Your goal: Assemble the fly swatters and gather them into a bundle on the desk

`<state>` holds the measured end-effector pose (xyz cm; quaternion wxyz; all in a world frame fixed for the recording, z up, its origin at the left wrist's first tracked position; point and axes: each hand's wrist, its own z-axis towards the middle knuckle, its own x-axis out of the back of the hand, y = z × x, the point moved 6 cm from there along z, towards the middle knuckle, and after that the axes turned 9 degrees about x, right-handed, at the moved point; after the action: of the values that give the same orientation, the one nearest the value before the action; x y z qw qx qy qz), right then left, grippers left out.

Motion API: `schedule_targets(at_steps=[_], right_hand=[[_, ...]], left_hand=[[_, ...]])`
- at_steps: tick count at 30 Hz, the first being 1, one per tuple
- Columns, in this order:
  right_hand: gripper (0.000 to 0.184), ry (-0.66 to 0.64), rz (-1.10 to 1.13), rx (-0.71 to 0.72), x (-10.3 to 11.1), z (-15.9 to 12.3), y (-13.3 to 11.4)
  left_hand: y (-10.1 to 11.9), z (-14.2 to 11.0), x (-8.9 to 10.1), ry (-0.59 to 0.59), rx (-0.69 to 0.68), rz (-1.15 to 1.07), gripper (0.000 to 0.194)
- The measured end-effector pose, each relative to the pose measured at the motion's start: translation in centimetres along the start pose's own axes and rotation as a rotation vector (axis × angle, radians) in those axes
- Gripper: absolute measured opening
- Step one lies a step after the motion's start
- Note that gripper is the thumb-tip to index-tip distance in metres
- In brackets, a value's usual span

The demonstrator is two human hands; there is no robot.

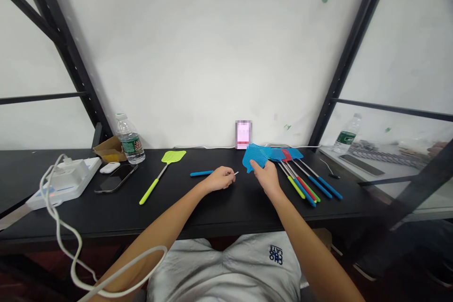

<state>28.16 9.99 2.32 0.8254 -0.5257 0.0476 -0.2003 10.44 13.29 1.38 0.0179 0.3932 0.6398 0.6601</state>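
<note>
My left hand point(221, 179) is closed around the thin metal rod of a fly swatter handle with a blue grip point(201, 173). The grip points left and the rod's bare tip sticks out toward the right. My right hand point(266, 177) pinches a blue fly swatter head point(257, 153) near its lower edge, its short socket pointing down and left. The rod tip and the head are apart. Just right of my right hand lies a group of several fly swatters point(299, 179) with blue, red and green parts. A yellow-green fly swatter point(157, 179) lies alone to the left.
At the left are a water bottle point(130, 141), a cardboard box point(109, 149), a white earphone case point(110, 167), a dark phone point(116, 179) and a white power strip point(71, 184) with looping cables. A lit phone point(244, 134) leans against the wall. Another bottle point(348, 134) stands right.
</note>
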Motion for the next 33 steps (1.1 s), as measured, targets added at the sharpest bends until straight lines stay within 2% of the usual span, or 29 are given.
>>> schedule_targets(at_steps=[4,16,33], right_hand=[[0.038,0.043,0.039,-0.006,-0.1,0.0,0.2],[0.034,-0.092,0.022,0.011,-1.1,-0.1,-0.1],[0.041,-0.109,0.063,0.07,-1.3,0.1,0.1]], left_hand=[[-0.1,0.0,0.0,-0.01,0.022,-0.017,0.013],[-0.3,0.2,-0.1,-0.016,0.021,-0.036,0.013],[-0.1,0.0,-0.1,-0.039,-0.011,-0.037,0.016]])
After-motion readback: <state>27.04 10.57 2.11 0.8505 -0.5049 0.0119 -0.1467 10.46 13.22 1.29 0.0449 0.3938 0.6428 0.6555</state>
